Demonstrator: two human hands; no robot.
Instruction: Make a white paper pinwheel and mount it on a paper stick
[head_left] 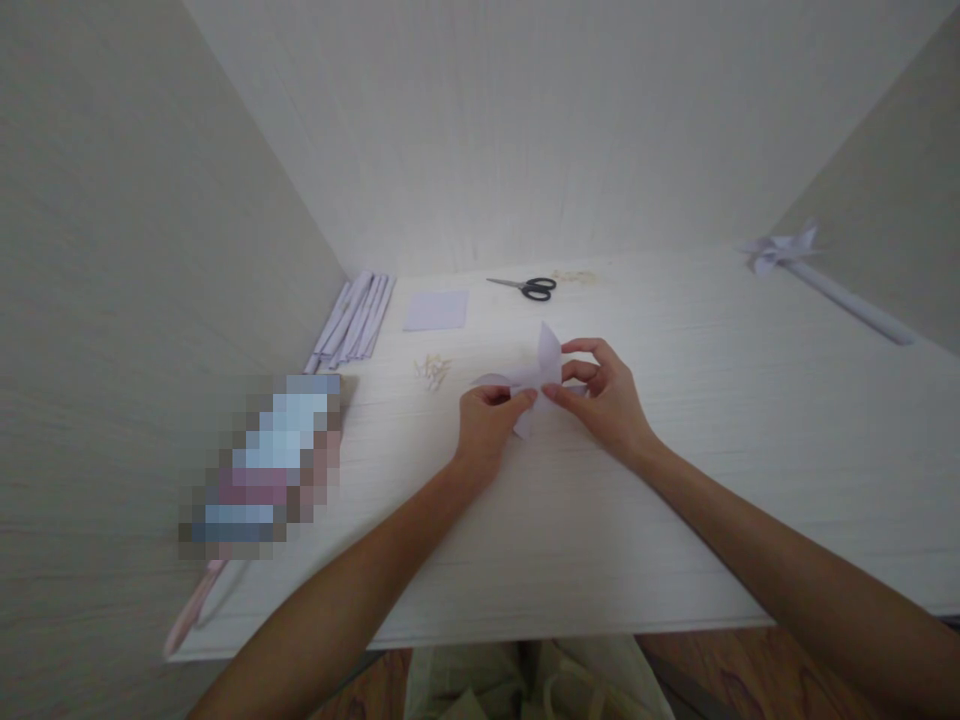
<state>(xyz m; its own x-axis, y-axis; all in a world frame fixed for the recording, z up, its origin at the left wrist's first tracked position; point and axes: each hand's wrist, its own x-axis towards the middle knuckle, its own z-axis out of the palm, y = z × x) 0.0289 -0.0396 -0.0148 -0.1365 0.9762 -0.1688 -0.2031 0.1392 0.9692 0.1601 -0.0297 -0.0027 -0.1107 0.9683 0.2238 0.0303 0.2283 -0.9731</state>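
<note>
Both my hands pinch a white paper pinwheel head (pixel 550 352) above the middle of the table. One curved blade stands up between the hands, and other blades stick out to the left and below. My left hand (pixel 484 425) is closed on its left side, thumb on top near the centre. From the right, my right hand (pixel 611 400) grips it with thumb and fingers. The centre of the paper is partly hidden by my thumbs. Just beyond my left hand lies a small pile of short pale pieces (pixel 433 372).
Rolled white paper sticks (pixel 356 318) lie at the back left beside a paper square (pixel 436 310). Black-handled scissors (pixel 537 295) rest behind my hands near pale scraps (pixel 576 276). A pinwheel on a paper stick (pixel 847 298) lies at the right wall. A pixelated object (pixel 281 450) is at left.
</note>
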